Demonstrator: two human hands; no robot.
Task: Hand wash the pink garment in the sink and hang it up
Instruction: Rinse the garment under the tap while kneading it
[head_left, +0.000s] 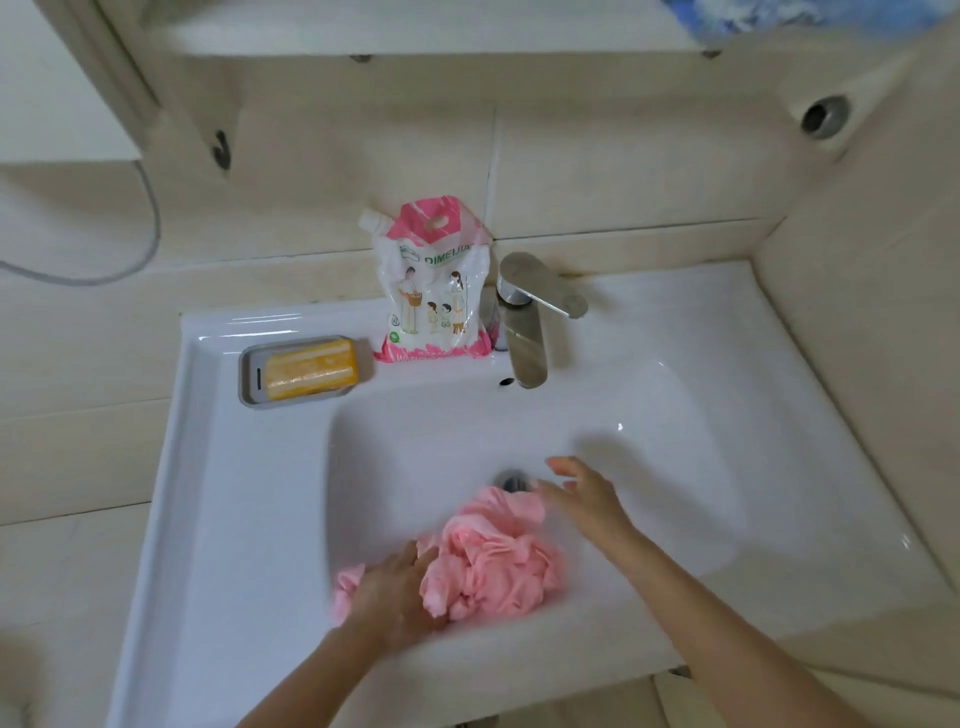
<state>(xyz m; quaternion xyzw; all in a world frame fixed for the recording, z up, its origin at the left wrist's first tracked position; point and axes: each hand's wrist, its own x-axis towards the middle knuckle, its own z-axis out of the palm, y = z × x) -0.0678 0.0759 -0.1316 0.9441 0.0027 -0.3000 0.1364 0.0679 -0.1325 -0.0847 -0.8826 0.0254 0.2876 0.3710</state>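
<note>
Head view: white sink (234, 493), rectangular, set against beige tiled walls, basin in its middle. Garment (493, 566), pink, bunched in a crumpled heap on the basin floor at the near side, its upper edge just short of the drain (514, 480). Left hand (395, 592), palm down on the left part of the garment, so that pink cloth shows on both sides of it: a small fold to its left, the main heap to its right. Its fingers lie over the cloth, and blur hides whether they pinch it or only press, so the grip cannot be told. Right hand (582, 493), fingers spread and fairly straight, holding nothing, at the upper right edge of the garment and just right of the drain; whether its fingertips touch the cloth cannot be told. Faucet (524, 332), chrome, single lever, at the back rim, spout over the basin. Pouch (436, 291), pink and white, marked DIMEIJIA, upright on the back ledge just left of the faucet. Soap (311, 369), yellow bar, in a grey dish (249, 374) left of the pouch. Hook (222, 148), dark, on the wall at upper left. Cable (130, 249), grey, looping across the left wall.
</note>
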